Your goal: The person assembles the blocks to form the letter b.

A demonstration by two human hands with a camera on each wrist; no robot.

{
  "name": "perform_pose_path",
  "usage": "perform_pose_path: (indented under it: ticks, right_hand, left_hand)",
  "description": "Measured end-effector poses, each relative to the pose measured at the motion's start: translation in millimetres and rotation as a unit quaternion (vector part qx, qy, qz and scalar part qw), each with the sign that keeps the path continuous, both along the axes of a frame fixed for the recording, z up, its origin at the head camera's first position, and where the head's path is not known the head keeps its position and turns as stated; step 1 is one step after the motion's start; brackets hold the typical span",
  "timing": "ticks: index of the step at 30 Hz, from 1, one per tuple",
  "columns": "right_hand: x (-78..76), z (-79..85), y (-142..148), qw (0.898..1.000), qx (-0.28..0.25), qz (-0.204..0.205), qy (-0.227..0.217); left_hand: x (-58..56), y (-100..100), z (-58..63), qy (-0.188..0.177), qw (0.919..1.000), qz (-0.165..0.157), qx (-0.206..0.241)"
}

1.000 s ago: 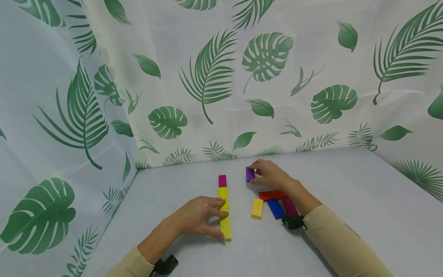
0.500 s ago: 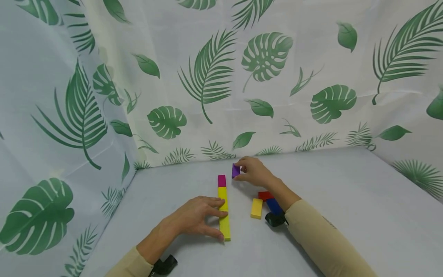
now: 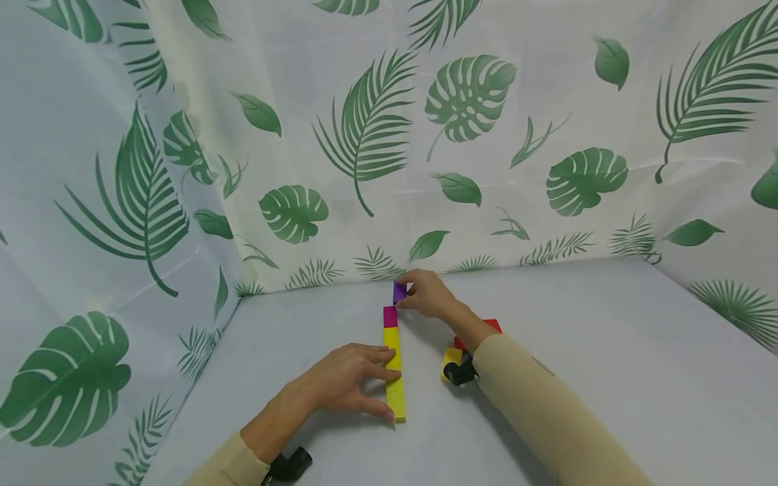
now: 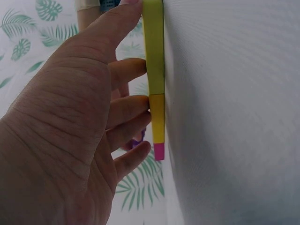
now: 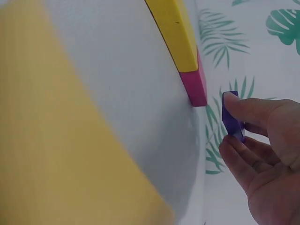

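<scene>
Two yellow blocks, the nearer one (image 3: pixel 396 401) and the farther one (image 3: pixel 392 339), lie end to end on the white table, with a magenta block (image 3: pixel 390 317) at the far end of the row. My left hand (image 3: pixel 346 378) rests against the row's left side, fingers spread and fingertips touching the yellow blocks. Beyond the magenta end, my right hand (image 3: pixel 430 295) pinches a purple block (image 3: pixel 398 293) between thumb and fingers. The right wrist view shows that purple block (image 5: pixel 231 117) raised off the table, with a gap between it and the magenta block (image 5: pixel 194 86).
Right of the row lie a golden-yellow block (image 3: pixel 451 355) and a red block (image 3: pixel 492 325), partly covered by my right arm and wrist camera (image 3: pixel 460 372). A leaf-printed curtain (image 3: pixel 389 148) stands close behind the right hand.
My right hand has carried the purple block leftward and slightly away, to beyond the magenta end. The right forearm now hides the blue block and the loose magenta one. My left hand stays put.
</scene>
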State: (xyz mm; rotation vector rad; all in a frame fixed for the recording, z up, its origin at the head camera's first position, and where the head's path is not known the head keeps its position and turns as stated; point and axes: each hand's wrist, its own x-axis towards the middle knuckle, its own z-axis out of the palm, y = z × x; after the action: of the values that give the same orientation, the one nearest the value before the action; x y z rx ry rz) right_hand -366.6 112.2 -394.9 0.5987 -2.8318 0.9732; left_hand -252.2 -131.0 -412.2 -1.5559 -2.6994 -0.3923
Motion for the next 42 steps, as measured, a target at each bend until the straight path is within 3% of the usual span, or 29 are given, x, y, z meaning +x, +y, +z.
perform_pose_path:
  ticks: [9, 14, 20, 31, 42]
  right_hand:
    - [-5.8, -5.6, -17, 0.999, -0.009, -0.042, -0.023]
    - [-10.7, -9.7, -23, 0.999, -0.005, -0.046, -0.011]
    - [-11.7, -10.9, -28, 0.998, -0.002, -0.055, -0.030]
    - [-9.0, -9.4, -31, 0.997, -0.009, -0.043, -0.060]
    - [-16.5, -12.8, -29, 0.997, 0.041, -0.019, -0.057]
  left_hand:
    - [0.4, 0, 0.2, 0.003, 1.0000, -0.001, 0.003]
    - [0.7, 0, 0.4, 0.004, 1.0000, 0.000, 0.001]
    - [-1.1, 0, -1.8, 0.013, 0.9999, -0.008, 0.008]
    - [0.1, 0, -0.5, 0.009, 0.9999, -0.007, 0.008]
    - [0.4, 1, -0.1, 0.002, 1.0000, -0.004, 0.005]
